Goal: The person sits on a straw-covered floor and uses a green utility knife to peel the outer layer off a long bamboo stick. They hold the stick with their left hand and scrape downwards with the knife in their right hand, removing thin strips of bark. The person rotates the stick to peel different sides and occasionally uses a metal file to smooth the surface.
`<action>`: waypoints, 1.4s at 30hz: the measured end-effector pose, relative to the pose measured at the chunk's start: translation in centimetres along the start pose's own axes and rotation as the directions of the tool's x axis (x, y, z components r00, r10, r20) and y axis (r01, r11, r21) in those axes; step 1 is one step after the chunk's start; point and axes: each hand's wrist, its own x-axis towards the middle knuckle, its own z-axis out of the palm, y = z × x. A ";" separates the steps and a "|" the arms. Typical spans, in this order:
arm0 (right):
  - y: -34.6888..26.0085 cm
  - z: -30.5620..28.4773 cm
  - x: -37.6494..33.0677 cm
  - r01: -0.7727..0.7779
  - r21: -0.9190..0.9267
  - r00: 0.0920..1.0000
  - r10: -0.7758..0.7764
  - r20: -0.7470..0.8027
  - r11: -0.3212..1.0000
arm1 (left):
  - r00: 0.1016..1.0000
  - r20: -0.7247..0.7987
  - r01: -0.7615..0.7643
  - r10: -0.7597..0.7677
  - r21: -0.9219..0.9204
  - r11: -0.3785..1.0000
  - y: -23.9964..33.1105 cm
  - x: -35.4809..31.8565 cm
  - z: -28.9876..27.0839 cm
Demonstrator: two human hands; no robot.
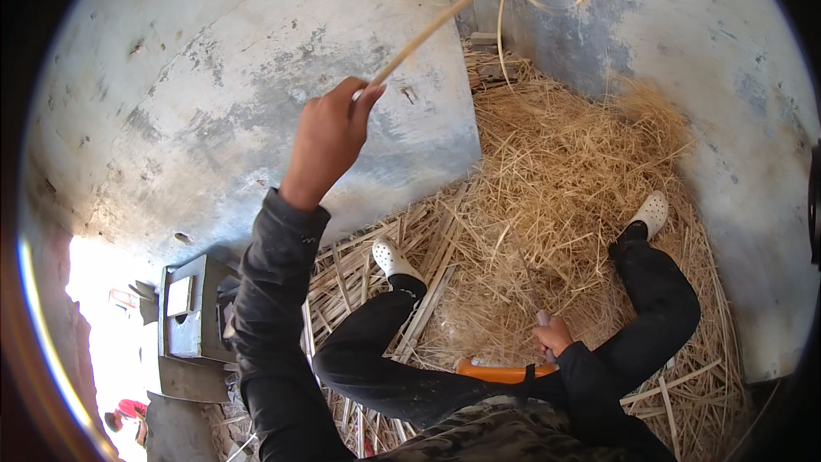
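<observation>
My left hand is raised in front of the pale wall, closed around the lower end of a long dry stalk. The stalk slants up to the right, with frayed, leafy strands at its far end, blurred at the tip. Low between my legs, my right hand grips a knife by its handle. Its thin dark blade points forward over the straw and is hard to make out. Just beside that hand, an orange, tube-like object lies across my lap with a dark band around it.
A heap of loose straw fills the corner between two weathered walls. Long split stalks lie on the floor around my white clogs. At the left stands a grey metal box, near a bright opening with a person in red beyond.
</observation>
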 end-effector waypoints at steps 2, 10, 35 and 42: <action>0.0 -0.1 0.0 -0.001 0.030 1.000 0.001 -0.014 1.000 | 0.994 0.101 0.014 -0.033 0.179 0.984 -0.5 -1.1 -0.2; -0.5 1.3 -1.6 0.115 0.147 0.992 -0.106 -0.067 0.982 | 0.756 0.645 -0.304 -0.110 0.495 0.814 -5.0 -5.6 0.6; -3.9 11.3 2.7 0.067 0.115 0.962 -0.095 0.256 0.991 | 0.429 0.903 -0.506 -0.034 0.271 0.819 -6.1 -12.3 25.6; -3.5 12.7 2.2 0.435 0.154 0.893 -0.447 0.052 0.887 | 0.465 0.883 -0.490 -0.067 0.320 0.811 -6.4 -11.1 27.2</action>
